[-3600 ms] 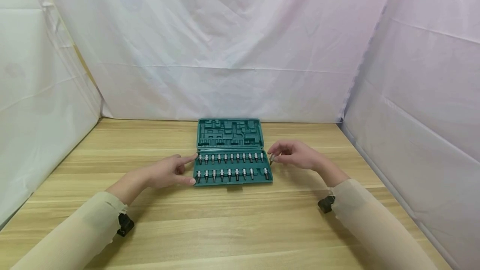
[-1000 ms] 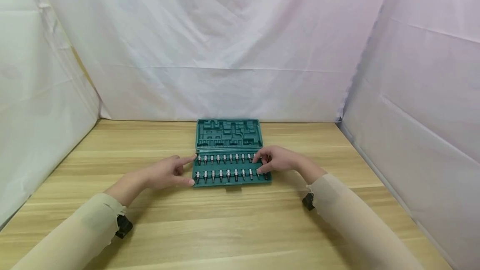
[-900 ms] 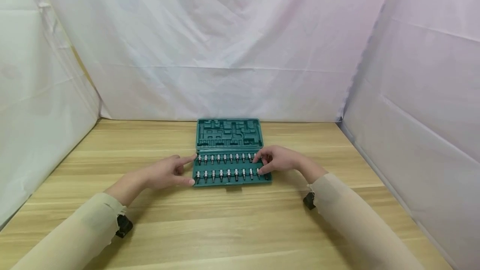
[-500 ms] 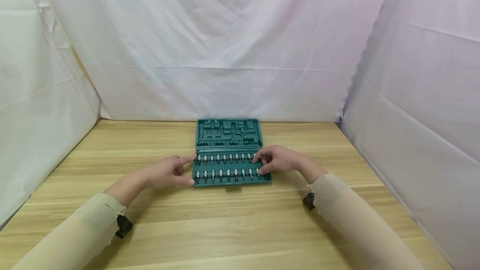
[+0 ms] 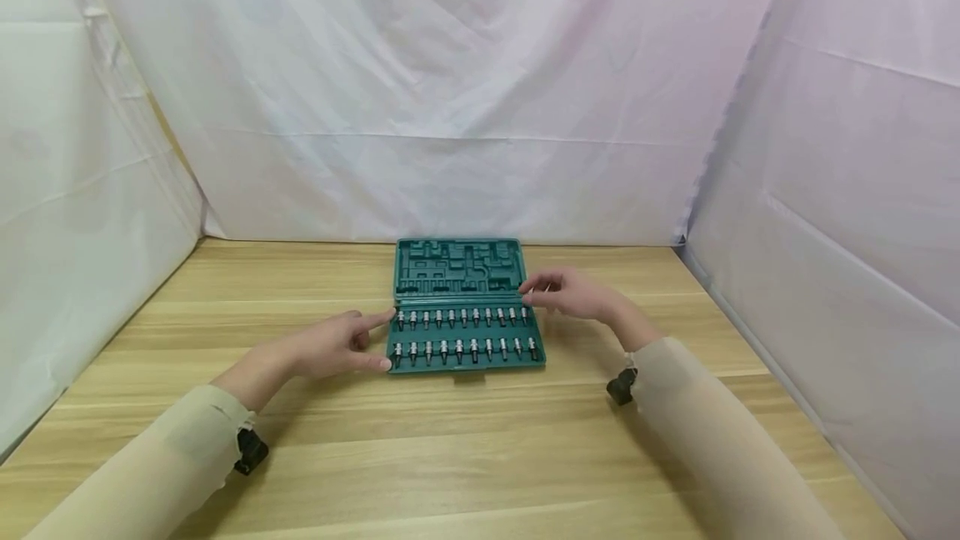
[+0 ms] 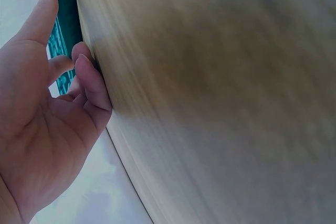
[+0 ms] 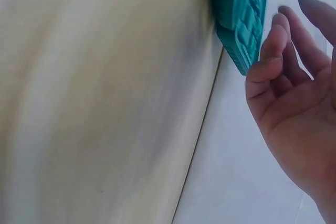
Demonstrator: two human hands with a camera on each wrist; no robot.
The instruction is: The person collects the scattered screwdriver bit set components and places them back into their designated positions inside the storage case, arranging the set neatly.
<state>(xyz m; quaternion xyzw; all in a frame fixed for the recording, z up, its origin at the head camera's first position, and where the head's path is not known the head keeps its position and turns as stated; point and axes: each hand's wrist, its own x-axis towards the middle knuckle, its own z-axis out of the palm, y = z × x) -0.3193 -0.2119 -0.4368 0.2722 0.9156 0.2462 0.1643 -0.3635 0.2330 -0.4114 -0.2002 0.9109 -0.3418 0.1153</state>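
A green plastic case [image 5: 467,334] lies unfolded on the table, its lid [image 5: 459,265] laid back behind the tray. Two rows of silver and dark socket bits [image 5: 474,348] fill the tray. My left hand [image 5: 333,346] touches the tray's left edge with thumb and index finger stretched out; in the left wrist view the other fingers curl loosely beside the case wall [image 6: 64,3]. My right hand [image 5: 573,294] hovers beside the hinge at the right, fingers relaxed. From the right wrist camera, that hand [image 7: 299,95] shows nothing between its fingers.
The case stands on a wood-grain table [image 5: 450,457]. White cloth walls [image 5: 457,90] rise at the back and on both sides. A black wrist camera [image 5: 251,450] hangs under the left sleeve, another wrist camera [image 5: 621,387] under the right.
My right hand brought a socket bit into the lower row's gap near the right end, let go of it, then lifted up and back toward the hinge. The left hand stayed put.
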